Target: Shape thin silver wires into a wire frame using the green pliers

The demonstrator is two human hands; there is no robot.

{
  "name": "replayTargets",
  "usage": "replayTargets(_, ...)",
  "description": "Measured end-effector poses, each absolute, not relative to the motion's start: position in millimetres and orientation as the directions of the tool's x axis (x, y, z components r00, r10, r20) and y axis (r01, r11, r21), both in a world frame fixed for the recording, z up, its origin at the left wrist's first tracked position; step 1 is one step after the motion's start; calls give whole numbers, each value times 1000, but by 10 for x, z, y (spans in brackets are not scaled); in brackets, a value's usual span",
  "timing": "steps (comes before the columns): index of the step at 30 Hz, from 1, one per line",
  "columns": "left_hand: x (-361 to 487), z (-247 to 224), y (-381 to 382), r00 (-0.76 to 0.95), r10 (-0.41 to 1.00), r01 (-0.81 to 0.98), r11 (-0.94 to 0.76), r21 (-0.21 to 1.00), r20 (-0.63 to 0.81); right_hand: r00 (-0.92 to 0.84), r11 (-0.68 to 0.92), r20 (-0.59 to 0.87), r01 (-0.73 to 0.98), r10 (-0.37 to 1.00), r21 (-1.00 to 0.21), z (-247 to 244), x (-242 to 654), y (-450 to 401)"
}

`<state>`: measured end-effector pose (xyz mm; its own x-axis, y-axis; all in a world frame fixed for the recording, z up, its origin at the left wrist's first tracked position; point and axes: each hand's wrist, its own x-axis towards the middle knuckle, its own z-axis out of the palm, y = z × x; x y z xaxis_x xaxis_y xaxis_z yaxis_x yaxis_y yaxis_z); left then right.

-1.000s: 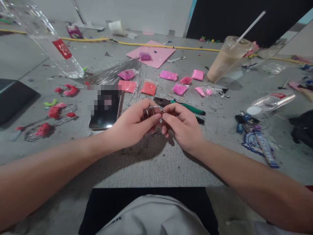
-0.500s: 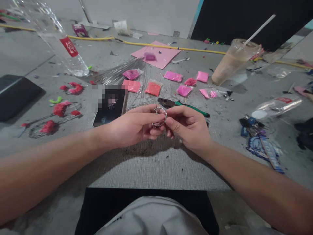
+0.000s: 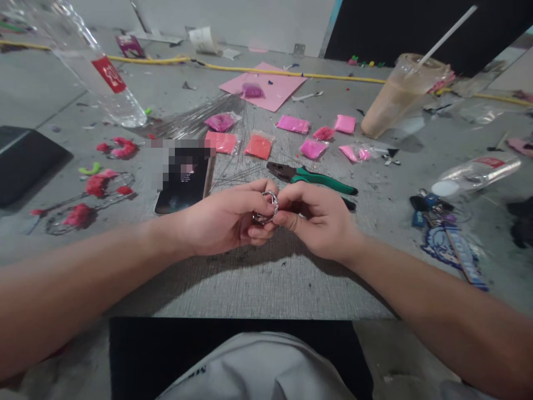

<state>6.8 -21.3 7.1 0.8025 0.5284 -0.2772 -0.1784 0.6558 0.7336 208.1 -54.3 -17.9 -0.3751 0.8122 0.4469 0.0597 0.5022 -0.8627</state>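
Note:
A small ring of twisted silvery wire (image 3: 272,201) is pinched between my two hands above the table's front half. My left hand (image 3: 227,215) is closed on its left side, thumb laid across the ring. At the ring's right edge, the thumb and forefinger of my right hand (image 3: 318,218) press together on the wire. Just beyond the hands lie pliers (image 3: 312,176) with green handles. To the left, wire pieces with red clay (image 3: 96,186) rest on the tabletop. Loose straight wires (image 3: 195,119) fan out behind the phone (image 3: 183,180).
Packets of pink and orange clay (image 3: 259,145) lie mid-table, before a pink sheet (image 3: 287,91). A water bottle (image 3: 104,83) stands left; an iced drink cup (image 3: 385,103) with a straw stands right. Another bottle (image 3: 474,173) lies near some keychains (image 3: 441,233). A yellow cable (image 3: 266,72) crosses the back.
The ring has turned a little in my fingers and shows rounder. My right fingers have shifted along its right edge. The whole view has moved slightly.

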Motion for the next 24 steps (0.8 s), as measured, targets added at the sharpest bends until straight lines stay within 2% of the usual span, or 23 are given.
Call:
replayTargets(6,63,63,-212,731,623,-183,571,800,-277,-382,304,264,49,886,-951,-113,2063,-582)
replayTargets(10,53,70,-185,727,646,-167,496,852,-234,-365,176,188,-67,912,-982,-113,2051,-559)
replayTargets(17,17,59,-153,741,646,-149,422,894,-181,-293,203,217,-77,931,-976,-131,2039,-590)
replayTargets(20,9,66,-152,738,650,-123,390,913,-179,-242,177,186,-60,952,-982,-111,2042,-619)
replayTargets(22,16,76,-151,704,686,-38,296,954,-185,-193,161,155,13,969,-987,-108,2048,-628)
replayTargets(24,35,90,-157,646,737,121,156,980,-197,-138,198,181,124,974,-972,-113,2056,-627)
